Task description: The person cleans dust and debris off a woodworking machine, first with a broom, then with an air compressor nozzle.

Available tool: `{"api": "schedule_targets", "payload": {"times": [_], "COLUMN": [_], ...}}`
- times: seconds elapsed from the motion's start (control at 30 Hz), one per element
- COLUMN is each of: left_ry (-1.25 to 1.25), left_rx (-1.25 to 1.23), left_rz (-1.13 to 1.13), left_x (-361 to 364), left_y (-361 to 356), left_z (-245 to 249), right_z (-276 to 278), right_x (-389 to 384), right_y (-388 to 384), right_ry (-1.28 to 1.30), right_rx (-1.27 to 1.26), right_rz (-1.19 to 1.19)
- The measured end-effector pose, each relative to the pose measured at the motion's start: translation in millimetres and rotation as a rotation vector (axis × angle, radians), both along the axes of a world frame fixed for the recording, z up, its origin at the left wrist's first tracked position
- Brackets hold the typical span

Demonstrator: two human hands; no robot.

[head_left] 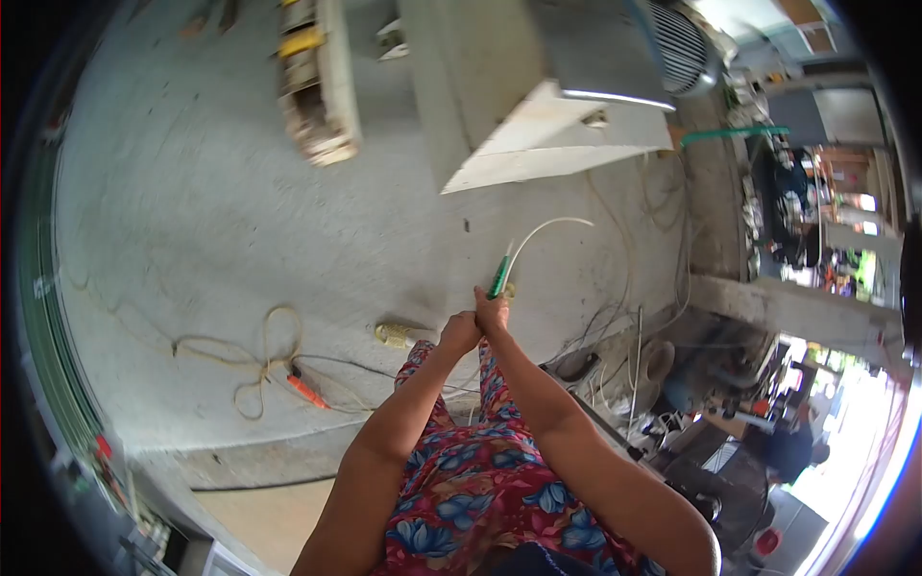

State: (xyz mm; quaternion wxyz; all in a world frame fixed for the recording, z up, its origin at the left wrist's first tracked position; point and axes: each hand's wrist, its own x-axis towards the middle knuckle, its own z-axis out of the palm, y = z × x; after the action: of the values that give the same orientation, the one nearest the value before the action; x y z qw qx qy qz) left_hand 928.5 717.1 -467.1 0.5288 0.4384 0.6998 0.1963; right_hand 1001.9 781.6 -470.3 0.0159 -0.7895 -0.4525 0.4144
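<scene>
Both hands meet in front of the body, low over the grey floor. My right hand (493,312) is closed round a green-handled tool (499,276) that points up and away. A thin pale rod or tube (549,227) curves from beside the handle to the right; how it joins the tool cannot be made out. My left hand (461,333) is closed and pressed against my right hand, and what its fingers hold, if anything, is hidden.
A large pale box-like cabinet (576,130) lies ahead, with a long narrow worn piece (327,125) to its left. Tangled cord (264,365) with an orange tool (307,392) lies left. Clutter and a person (792,446) are at the right.
</scene>
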Motion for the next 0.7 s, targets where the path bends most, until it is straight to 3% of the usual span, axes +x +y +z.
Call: {"api": "schedule_targets", "payload": {"times": [0.07, 0.17, 0.3, 0.33, 0.43, 0.57, 0.63, 0.7], "left_ry": [-0.069, 0.145, 0.223, 0.204, 0.152, 0.101, 0.077, 0.076], "left_rx": [-0.042, -0.038, -0.131, -0.091, 0.001, 0.032, 0.031, 0.037], "left_rz": [-0.071, -0.307, -0.46, -0.473, -0.512, -0.582, -0.578, -0.518], "left_x": [9.1, 34.1, 92.3, 106.6, 150.2, 196.7, 216.7, 236.5], "left_y": [15.0, 38.9, 69.1, 76.1, 92.5, 115.9, 123.3, 128.9], "left_z": [9.4, 19.8, 13.0, 11.4, 17.1, 32.6, 32.2, 32.7], "right_z": [-18.0, -40.9, -40.3, -19.7, -39.3, -61.3, -41.3, -28.6], "right_x": [20.7, 60.3, 120.2, 131.0, 183.3, 253.2, 273.3, 287.8], "right_y": [6.7, 9.5, 24.1, 33.4, 49.0, 61.5, 70.8, 88.8], "right_ry": [-0.018, 0.121, 0.141, 0.155, 0.118, 0.202, 0.341, 0.301], "right_rx": [-0.039, 0.03, 0.073, 0.077, 0.243, 0.062, 0.008, 0.022], "right_rz": [-0.089, -0.361, -0.56, -0.611, -0.745, -0.821, -0.812, -0.68]}}
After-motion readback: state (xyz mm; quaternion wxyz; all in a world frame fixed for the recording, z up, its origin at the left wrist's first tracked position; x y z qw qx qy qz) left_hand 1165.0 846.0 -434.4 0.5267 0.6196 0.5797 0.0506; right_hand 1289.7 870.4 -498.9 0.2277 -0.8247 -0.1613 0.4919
